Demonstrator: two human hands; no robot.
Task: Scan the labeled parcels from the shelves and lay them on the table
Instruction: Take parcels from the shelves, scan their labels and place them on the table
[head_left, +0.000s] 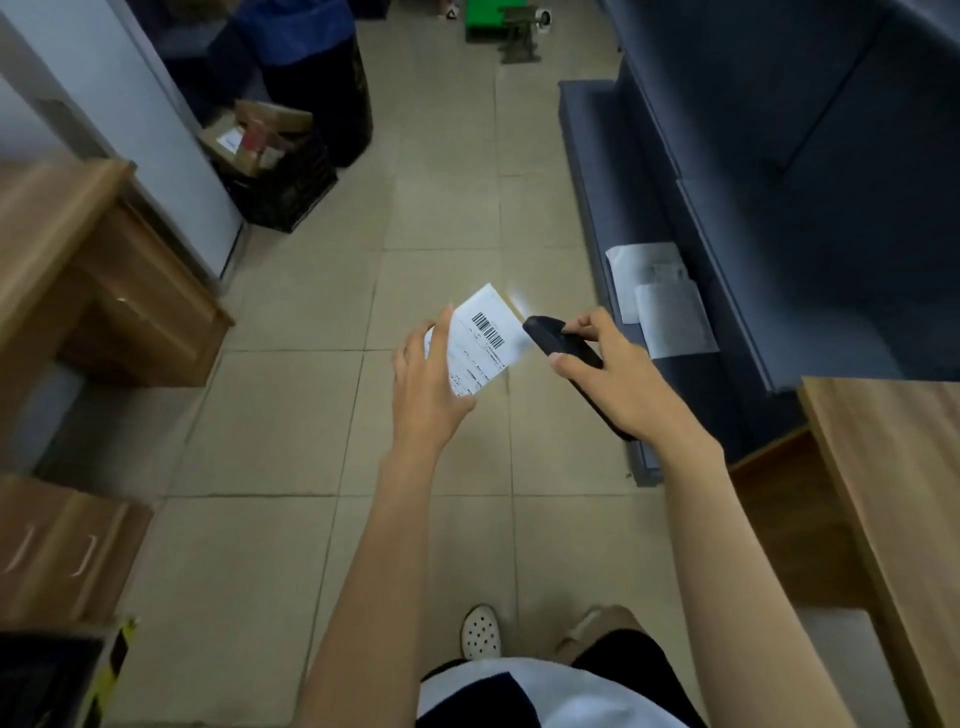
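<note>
Scanning step in hand: left hand (431, 384) grips the labeled parcel (485, 338) by its near edge, label up, in mid-air over the tiled floor (291, 415); right hand (618, 374) is wrapped round the black scanner (556, 340), nose just beside the parcel's far corner. Light spill looks to land on that corner, not on the barcode (488, 331). I'd swing the nose toward the bars, back it off a little, hold the label flat and keep fingers off the code. Wooden surface (883, 467) is near, at right; parcel not on it yet. Room: blue sofa (779, 156) with white papers (660, 296) on the seat, wooden desk (78, 249) left, black crate (283, 200) of cardboard boxes by the wall.
</note>
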